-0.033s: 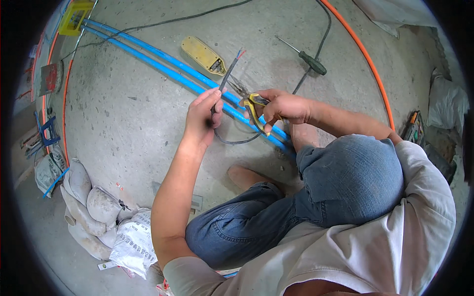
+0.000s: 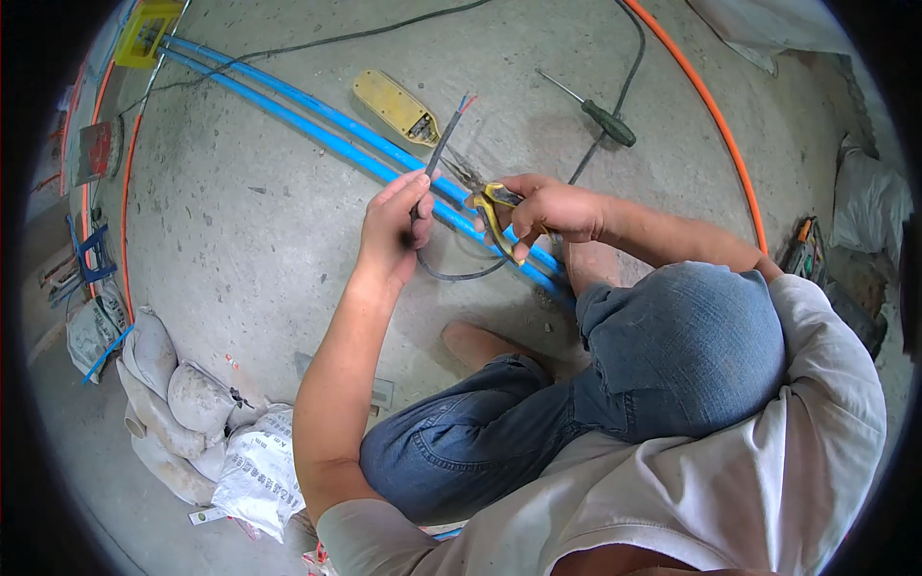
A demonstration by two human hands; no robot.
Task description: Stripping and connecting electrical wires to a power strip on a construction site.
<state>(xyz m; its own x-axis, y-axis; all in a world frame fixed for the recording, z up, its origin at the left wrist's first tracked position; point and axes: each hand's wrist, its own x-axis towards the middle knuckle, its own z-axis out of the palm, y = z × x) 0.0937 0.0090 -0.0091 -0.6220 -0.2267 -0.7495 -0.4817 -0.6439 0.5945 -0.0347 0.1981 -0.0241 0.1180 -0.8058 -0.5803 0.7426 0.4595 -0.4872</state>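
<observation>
Here our left hand (image 2: 390, 213) firmly pinches the cable (image 2: 440, 151), wires (image 2: 466, 104) uppermost; we want it steady (mind those thin ends!). Near it, the pliers (image 2: 495, 221) sit in our right hand (image 2: 557, 207), fingers wrapped round the handles.

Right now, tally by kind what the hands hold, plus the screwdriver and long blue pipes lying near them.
Cable (left hand): 1
Pliers (right hand): 1
Screwdriver: 1
Blue pipes: 2
Total: 5
</observation>
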